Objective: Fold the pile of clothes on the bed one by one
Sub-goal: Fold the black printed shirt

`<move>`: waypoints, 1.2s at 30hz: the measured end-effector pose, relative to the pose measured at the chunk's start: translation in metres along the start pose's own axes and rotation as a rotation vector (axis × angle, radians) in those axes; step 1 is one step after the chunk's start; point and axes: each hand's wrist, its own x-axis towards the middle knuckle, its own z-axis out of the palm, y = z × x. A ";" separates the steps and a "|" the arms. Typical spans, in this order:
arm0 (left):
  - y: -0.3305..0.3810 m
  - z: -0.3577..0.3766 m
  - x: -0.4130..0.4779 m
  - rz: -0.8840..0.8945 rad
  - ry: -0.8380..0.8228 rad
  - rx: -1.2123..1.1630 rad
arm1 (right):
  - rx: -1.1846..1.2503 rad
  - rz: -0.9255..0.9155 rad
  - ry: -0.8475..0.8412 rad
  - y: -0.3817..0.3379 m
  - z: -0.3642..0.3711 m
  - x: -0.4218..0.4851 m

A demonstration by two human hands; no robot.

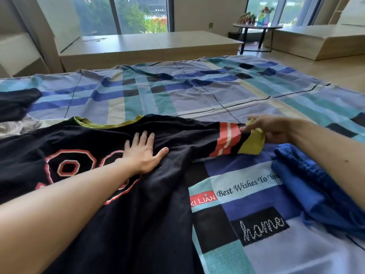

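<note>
As it lies spread flat on the bed (pixel 197 91), number side up, the jersey (pixel 187 139) is the item in hand and the reference for every entry below.

Handling: thin knit, judged soft and light, with no stiffness. It is likely to drape, wrinkle and slide over the cover if pulled from one point. Best taken at edges: cuff, shoulder seam, bottom hem. The body wants pinning while a sleeve is brought across.

Left hand (pixel 142 153): one. Flat on the jersey's chest, fingers straight and spread, pressing the cloth down.

Right hand (pixel 276 129): one. At the jersey's right end, fingers pinched on the yellow cuff (pixel 254 143).

Sleeve (pixel 229 139): one in view, striped, stretched sideways from the jersey's body. The other is out of frame.

Blue garment (pixel 300 184): one, folded, just right of the jersey's sleeve.

Dark garment (pixel 15 103): one, unfolded, left of the jersey and beyond it.

Grey garment (pixel 17 125): one, crumpled, beside the jersey's left shoulder. Whether the two touch cannot be told.
</note>
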 end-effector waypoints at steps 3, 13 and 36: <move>0.000 0.000 0.000 0.001 0.003 0.001 | 0.082 -0.041 0.101 -0.006 -0.009 0.005; -0.002 0.008 0.001 -0.003 0.079 0.013 | -0.241 0.195 0.068 0.013 0.006 -0.024; -0.002 0.008 -0.006 0.020 0.066 -0.064 | -0.439 0.135 0.287 0.024 0.018 -0.047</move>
